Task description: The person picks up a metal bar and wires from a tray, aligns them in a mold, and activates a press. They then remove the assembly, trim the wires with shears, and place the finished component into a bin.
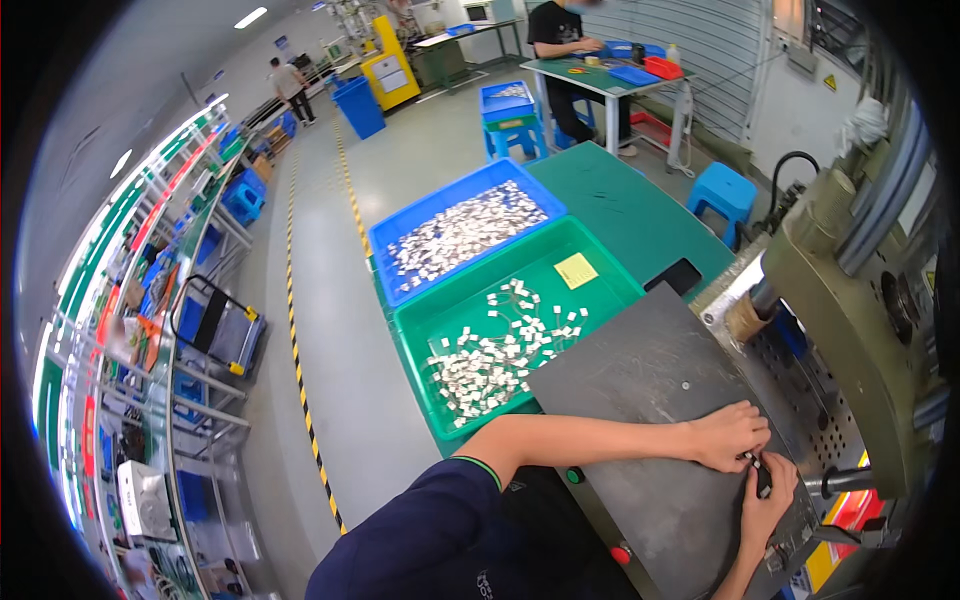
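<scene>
My left hand (733, 437) reaches across the dark metal plate (640, 385) of a press, its fingers curled and pinched. What it grips is mostly hidden; a tiny white bit shows at its fingertips. Just below it, my right hand (768, 502) is closed around a small black block-like part (764, 482). The two hands nearly touch at this part, over the plate's right side. To the left stands a green tray (590, 240) with many small white pieces with thin leads (480, 370) and a yellow paper note (576, 270).
A blue tray (385, 240) full of similar white pieces sits behind the green one on a green table (630, 205). The press (840, 290) rises at the right. A black phone-like slab (675, 275), a blue stool (722, 192) and a seated co-worker (556, 30) are farther off.
</scene>
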{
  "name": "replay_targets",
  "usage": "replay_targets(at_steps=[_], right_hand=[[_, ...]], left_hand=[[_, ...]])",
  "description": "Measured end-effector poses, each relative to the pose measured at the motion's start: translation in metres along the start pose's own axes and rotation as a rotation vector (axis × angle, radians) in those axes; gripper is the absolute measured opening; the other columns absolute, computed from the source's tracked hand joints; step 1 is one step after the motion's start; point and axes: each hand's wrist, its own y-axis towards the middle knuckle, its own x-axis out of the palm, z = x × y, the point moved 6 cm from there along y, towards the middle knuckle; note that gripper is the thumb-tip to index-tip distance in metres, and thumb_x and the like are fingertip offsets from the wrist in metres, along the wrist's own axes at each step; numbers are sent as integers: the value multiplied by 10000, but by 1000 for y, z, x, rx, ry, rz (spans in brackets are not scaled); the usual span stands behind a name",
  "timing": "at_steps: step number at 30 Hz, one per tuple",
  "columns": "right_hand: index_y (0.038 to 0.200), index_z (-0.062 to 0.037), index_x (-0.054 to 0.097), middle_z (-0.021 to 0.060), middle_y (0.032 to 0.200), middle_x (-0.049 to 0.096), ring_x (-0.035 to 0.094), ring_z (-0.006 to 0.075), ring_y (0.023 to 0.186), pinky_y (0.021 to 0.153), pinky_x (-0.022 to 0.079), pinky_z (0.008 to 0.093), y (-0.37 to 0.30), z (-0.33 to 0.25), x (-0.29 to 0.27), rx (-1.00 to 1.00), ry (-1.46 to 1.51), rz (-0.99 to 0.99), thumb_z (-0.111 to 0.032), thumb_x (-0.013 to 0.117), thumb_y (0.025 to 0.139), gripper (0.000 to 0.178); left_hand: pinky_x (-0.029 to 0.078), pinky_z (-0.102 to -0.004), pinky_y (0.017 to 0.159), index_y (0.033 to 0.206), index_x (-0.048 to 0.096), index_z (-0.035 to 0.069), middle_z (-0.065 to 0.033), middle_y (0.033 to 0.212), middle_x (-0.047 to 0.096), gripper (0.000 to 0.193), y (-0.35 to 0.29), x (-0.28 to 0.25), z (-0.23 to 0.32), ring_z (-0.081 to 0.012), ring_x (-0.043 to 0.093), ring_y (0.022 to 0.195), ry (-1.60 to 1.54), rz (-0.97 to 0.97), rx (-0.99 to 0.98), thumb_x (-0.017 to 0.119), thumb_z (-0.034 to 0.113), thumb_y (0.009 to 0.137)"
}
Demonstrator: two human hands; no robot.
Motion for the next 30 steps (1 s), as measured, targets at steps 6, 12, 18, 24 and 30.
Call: replay_targets(at_steps=[6, 12, 18, 24, 30], right_hand=[[954, 7, 625, 151, 1108, 689, 636, 360, 1065, 957, 474, 451, -16, -1, 11, 165, 41, 52, 14, 787, 829, 204], [933, 8, 671, 140, 1125, 712, 652, 348, 1083, 970, 489, 434, -24, 7, -1, 97, -46, 103, 11, 785, 839, 148], [925, -23, 726, 103, 1178, 750, 676, 311, 1119, 994, 489, 435, -4, -33, 17, 76, -71, 135, -44, 785, 841, 105], [919, -2, 708, 93, 1167, 744, 675, 268, 1123, 1002, 461, 432, -7, -24, 24, 13, 27, 97, -49, 779, 862, 103], [868, 8, 710, 97, 1108, 758, 691, 275, 1082, 975, 479, 430, -13, -10, 15, 11, 87, 109, -32, 781, 855, 83]], left_hand=[[472, -389, 881, 769, 730, 44, -76, 855, 679, 153, -17, -4, 1, -267, 630, 918, 44, 33, 82, 786, 180, 727], [490, -397, 862, 760, 735, 66, -62, 852, 697, 142, -3, 10, 11, -279, 643, 913, 29, -6, 139, 776, 196, 725], [532, -444, 916, 893, 776, 57, -92, 988, 749, 153, -17, -29, -6, -310, 683, 985, -26, -11, 8, 759, 141, 766], [517, -396, 895, 806, 766, 26, -52, 1036, 776, 60, -15, -34, -5, -255, 684, 992, -75, -59, -11, 806, 63, 780], [506, -403, 864, 810, 768, 41, -44, 1029, 768, 42, -7, -22, -5, -258, 670, 961, -138, -87, -11, 798, 61, 788]])
